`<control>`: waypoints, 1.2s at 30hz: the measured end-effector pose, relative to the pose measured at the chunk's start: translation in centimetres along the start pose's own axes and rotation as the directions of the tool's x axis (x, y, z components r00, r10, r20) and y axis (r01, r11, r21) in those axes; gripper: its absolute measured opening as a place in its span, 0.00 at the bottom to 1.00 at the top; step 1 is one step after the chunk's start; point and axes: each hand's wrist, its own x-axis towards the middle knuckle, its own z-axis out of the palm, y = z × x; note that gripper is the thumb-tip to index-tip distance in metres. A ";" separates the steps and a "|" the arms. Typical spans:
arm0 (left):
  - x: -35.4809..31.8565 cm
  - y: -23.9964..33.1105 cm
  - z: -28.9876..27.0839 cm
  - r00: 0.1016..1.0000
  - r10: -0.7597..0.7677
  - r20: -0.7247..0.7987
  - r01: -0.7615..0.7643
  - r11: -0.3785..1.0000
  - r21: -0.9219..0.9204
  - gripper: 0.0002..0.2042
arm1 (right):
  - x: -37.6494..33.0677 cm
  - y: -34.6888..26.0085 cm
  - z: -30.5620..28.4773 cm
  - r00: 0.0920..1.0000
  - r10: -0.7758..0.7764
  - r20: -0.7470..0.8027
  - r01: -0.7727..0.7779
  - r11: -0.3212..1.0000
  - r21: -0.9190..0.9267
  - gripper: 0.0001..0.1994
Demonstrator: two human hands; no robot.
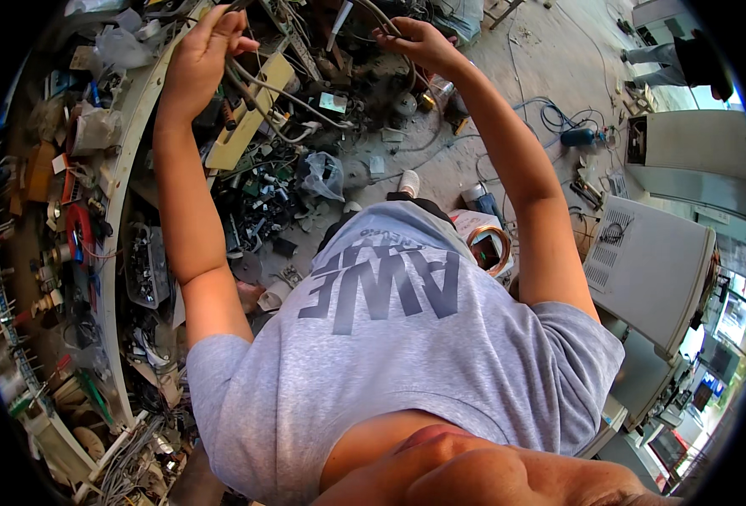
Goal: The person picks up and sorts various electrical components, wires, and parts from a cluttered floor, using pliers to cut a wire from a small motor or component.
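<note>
One grey T-shirt (407, 363) is seen nearest. Beyond, grey cable (265, 86) is gripped in curled fingers by the left hand (207, 52), whence two lengths are hung rightward, and the right hand (424, 46); whether one cable is shared cannot be told. Behind, one yellowish panel (231, 145) is seen.

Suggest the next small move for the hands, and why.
I'd probably bring the right hand toward the left hand to gather the grey cable: both hands appear to hold it, raised and wide apart, and loose lengths dangle below the left hand.
</note>
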 end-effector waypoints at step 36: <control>-2.3 -5.1 4.2 0.949 -0.210 -0.234 0.273 0.919 0.285 0.23 | 11.7 -26.2 9.4 0.850 -0.412 -0.329 0.507 0.810 0.295 0.15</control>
